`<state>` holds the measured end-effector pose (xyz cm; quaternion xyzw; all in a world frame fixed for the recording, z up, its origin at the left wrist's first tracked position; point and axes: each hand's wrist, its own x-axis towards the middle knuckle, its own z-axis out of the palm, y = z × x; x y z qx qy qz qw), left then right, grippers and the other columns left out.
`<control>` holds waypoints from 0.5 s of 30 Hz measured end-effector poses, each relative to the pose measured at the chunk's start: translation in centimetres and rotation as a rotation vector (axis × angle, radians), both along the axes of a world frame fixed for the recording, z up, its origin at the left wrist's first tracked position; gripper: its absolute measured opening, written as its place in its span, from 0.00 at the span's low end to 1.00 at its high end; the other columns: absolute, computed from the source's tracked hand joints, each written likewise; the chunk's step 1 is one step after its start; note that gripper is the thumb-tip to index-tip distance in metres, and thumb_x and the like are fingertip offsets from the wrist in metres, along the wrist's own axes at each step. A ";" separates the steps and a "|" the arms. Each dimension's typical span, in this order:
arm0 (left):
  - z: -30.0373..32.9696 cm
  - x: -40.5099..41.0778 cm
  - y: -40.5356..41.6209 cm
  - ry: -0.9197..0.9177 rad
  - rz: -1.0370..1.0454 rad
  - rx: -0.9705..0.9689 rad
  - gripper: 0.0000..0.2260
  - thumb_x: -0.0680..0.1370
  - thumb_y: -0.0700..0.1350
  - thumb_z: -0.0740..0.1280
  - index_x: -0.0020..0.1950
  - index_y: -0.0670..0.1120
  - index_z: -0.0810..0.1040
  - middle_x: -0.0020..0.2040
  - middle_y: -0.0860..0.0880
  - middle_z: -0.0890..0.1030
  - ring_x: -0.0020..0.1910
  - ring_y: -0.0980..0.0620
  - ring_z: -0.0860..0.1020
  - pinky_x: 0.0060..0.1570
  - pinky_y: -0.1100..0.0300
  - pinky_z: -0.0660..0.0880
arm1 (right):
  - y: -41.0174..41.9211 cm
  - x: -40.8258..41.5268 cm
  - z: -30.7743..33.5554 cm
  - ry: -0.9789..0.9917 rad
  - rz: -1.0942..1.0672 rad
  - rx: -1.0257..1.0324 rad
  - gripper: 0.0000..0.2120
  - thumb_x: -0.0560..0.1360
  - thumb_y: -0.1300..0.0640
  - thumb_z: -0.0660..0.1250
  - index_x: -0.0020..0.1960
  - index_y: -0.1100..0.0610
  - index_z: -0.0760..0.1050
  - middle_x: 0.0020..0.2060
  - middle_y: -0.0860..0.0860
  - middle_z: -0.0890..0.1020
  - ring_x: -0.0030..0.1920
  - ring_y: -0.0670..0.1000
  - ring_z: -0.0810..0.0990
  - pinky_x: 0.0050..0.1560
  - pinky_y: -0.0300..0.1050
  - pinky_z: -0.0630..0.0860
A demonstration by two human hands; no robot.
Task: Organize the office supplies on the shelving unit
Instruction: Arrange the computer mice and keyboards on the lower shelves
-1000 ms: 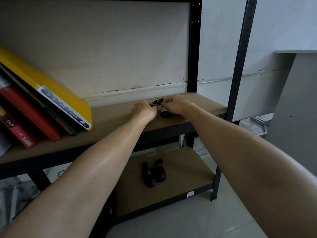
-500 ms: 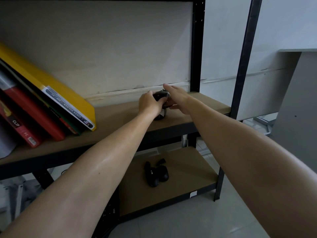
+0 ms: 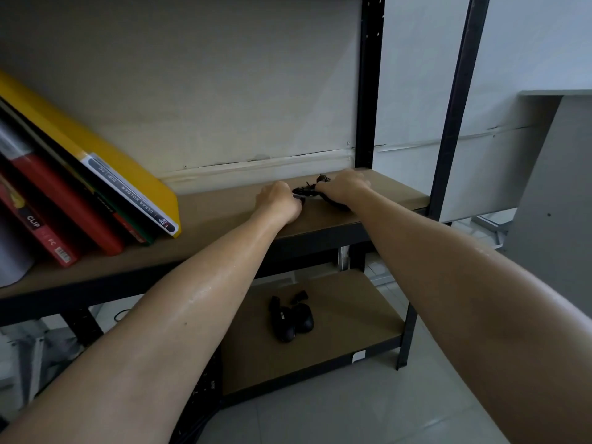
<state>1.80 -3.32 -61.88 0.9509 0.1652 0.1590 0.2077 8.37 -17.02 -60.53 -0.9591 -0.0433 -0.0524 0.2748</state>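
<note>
On the right part of the upper wooden shelf point(image 3: 394, 193) both my hands hold a small black device with a bundled black cord point(image 3: 306, 191). My left hand point(image 3: 278, 200) grips its left end with curled fingers. My right hand point(image 3: 344, 187) covers and grips the right part, where a black piece shows under the wrist. Most of the device is hidden by my hands. Leaning yellow, green and red folders point(image 3: 105, 184) fill the left of the same shelf.
Two black computer mice point(image 3: 291, 318) lie on the lower shelf point(image 3: 352, 315). Black metal uprights point(image 3: 368, 84) frame the unit, with another post point(image 3: 455, 100) to the right. A grey cabinet point(image 3: 557, 200) stands at the far right on a tiled floor.
The black device was lifted off the shelf half a second ago; now it is lower, at shelf level, with the cord stretched between my two hands, which have moved slightly apart.
</note>
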 end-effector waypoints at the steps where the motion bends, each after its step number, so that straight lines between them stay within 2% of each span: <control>1: -0.1 -0.1 0.2 0.007 0.028 0.026 0.10 0.77 0.48 0.68 0.53 0.44 0.81 0.54 0.43 0.81 0.53 0.41 0.78 0.44 0.55 0.72 | 0.1 -0.1 -0.1 0.023 0.007 -0.054 0.32 0.72 0.35 0.66 0.64 0.59 0.73 0.59 0.57 0.78 0.59 0.59 0.77 0.60 0.51 0.75; 5: -0.4 -0.4 1.2 0.023 0.095 0.098 0.08 0.76 0.48 0.66 0.49 0.44 0.76 0.54 0.42 0.80 0.54 0.39 0.77 0.44 0.54 0.70 | -0.2 -0.5 -0.5 0.068 0.081 -0.154 0.30 0.72 0.39 0.67 0.63 0.60 0.74 0.60 0.58 0.78 0.59 0.60 0.76 0.55 0.49 0.74; 10: 0.0 -1.1 1.3 0.055 0.079 0.099 0.12 0.78 0.46 0.66 0.59 0.44 0.73 0.59 0.42 0.77 0.59 0.38 0.75 0.46 0.53 0.70 | -0.4 -1.8 -0.1 0.061 0.108 -0.130 0.28 0.72 0.41 0.68 0.62 0.61 0.74 0.58 0.59 0.79 0.59 0.60 0.78 0.48 0.47 0.71; 13: 0.1 -1.9 1.3 0.065 0.082 0.056 0.19 0.77 0.48 0.67 0.66 0.46 0.72 0.62 0.43 0.76 0.60 0.39 0.75 0.47 0.53 0.70 | -0.5 -2.6 -0.1 0.056 0.111 -0.119 0.22 0.71 0.43 0.69 0.54 0.59 0.74 0.55 0.59 0.80 0.56 0.60 0.79 0.47 0.46 0.72; 15: 0.4 -2.6 1.2 0.072 0.071 0.041 0.18 0.76 0.53 0.68 0.62 0.44 0.77 0.61 0.42 0.78 0.58 0.39 0.76 0.46 0.54 0.71 | -0.7 -3.5 0.1 0.052 0.116 -0.116 0.20 0.71 0.44 0.70 0.53 0.59 0.74 0.52 0.59 0.79 0.52 0.59 0.79 0.45 0.45 0.72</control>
